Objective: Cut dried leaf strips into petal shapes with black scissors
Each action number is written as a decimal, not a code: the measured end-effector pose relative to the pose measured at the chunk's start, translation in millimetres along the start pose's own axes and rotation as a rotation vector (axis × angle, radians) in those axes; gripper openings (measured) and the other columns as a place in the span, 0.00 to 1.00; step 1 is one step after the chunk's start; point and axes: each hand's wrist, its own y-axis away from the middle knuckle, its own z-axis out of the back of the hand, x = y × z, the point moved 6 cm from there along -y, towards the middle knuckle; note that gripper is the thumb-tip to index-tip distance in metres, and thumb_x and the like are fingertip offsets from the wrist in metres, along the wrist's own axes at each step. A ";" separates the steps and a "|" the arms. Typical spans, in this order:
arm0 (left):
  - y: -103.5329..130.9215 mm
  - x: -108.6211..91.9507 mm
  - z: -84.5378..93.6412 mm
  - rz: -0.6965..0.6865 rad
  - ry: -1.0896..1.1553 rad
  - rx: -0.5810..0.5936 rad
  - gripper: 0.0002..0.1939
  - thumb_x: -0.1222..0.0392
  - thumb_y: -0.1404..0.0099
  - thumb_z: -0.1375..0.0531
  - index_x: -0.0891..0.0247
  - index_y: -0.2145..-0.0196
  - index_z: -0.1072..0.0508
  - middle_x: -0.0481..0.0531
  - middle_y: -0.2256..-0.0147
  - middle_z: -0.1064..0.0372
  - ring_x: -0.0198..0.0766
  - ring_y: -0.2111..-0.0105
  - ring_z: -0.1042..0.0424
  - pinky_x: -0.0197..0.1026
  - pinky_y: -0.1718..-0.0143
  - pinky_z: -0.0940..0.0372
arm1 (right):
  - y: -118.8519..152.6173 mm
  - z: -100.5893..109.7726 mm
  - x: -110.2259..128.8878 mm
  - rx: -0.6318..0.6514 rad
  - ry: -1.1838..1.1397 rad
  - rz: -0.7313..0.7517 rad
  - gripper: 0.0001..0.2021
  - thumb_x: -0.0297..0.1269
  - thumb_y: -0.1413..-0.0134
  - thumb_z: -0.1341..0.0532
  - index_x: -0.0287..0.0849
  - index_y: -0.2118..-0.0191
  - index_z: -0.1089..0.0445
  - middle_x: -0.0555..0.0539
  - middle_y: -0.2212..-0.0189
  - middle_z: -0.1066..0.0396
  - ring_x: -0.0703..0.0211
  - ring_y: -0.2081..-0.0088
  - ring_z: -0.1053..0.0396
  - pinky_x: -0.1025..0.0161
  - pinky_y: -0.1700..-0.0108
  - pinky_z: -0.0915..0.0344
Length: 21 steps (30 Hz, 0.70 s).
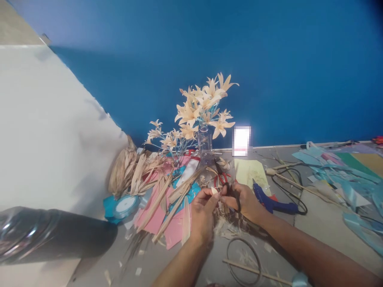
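Observation:
My left hand (204,211) pinches a small pale husk piece (214,191) between thumb and fingers. Close against it on the right, my right hand (241,201) has its fingers bent round dark-handled scissors (237,199), with its fingertips near the same piece. Behind my hands stands a clear glass vase (205,145) full of cream husk flowers (203,101). Red-handled scissors (222,178) lie just beyond my fingers. Dried husks (154,199) are spread over pink paper (176,227) to the left.
A blue glue gun (273,202) lies right of my hands, near yellow paper (251,173). A wire ring (229,247) and stick lie in front. Blue ribbon (124,206) and a dark shiny roll (56,235) are at left; light-blue sheets (359,187) lie far right.

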 end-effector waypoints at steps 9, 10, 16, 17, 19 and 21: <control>-5.5 -11.1 17.1 -0.133 -0.158 -0.085 0.09 0.56 0.45 0.32 0.62 0.73 0.28 0.46 0.76 0.33 0.32 0.75 0.36 0.34 0.71 0.40 | 7.7 -18.0 -12.2 0.478 0.028 -0.061 0.31 0.67 0.57 0.36 0.38 0.75 0.34 0.46 0.79 0.29 0.60 0.77 0.34 0.67 0.75 0.46; -5.9 -11.1 17.8 -0.146 -0.173 -0.086 0.09 0.56 0.44 0.33 0.62 0.73 0.28 0.46 0.76 0.34 0.32 0.75 0.37 0.34 0.71 0.40 | 8.6 -19.0 -13.3 0.500 0.022 -0.068 0.31 0.68 0.57 0.37 0.38 0.75 0.34 0.46 0.80 0.28 0.60 0.78 0.35 0.67 0.76 0.47; -5.7 -12.9 19.1 -0.168 -0.248 -0.087 0.08 0.58 0.42 0.34 0.62 0.72 0.29 0.45 0.76 0.36 0.32 0.74 0.39 0.34 0.70 0.42 | 10.1 -19.7 -13.8 0.550 0.036 -0.061 0.32 0.68 0.54 0.39 0.37 0.78 0.33 0.46 0.82 0.30 0.65 0.80 0.41 0.67 0.77 0.50; -5.4 -13.8 19.0 -0.170 -0.258 -0.091 0.08 0.58 0.42 0.35 0.62 0.72 0.29 0.45 0.76 0.37 0.32 0.74 0.39 0.34 0.69 0.42 | 9.9 -19.4 -14.5 0.548 0.041 -0.063 0.32 0.68 0.54 0.38 0.37 0.78 0.33 0.47 0.82 0.30 0.65 0.80 0.41 0.67 0.77 0.50; -4.9 -15.4 18.3 -0.173 -0.264 -0.094 0.08 0.58 0.41 0.35 0.62 0.73 0.30 0.44 0.76 0.37 0.32 0.74 0.40 0.35 0.69 0.42 | 9.5 -18.6 -17.1 0.541 0.044 -0.072 0.31 0.67 0.54 0.38 0.37 0.78 0.34 0.47 0.82 0.30 0.66 0.81 0.42 0.68 0.77 0.51; -4.8 -16.5 17.1 -0.176 -0.252 -0.083 0.08 0.58 0.42 0.35 0.62 0.74 0.30 0.44 0.77 0.38 0.32 0.74 0.40 0.35 0.69 0.42 | 8.9 -18.0 -20.4 0.539 0.040 -0.076 0.30 0.65 0.53 0.37 0.37 0.78 0.34 0.48 0.83 0.31 0.66 0.81 0.43 0.68 0.78 0.52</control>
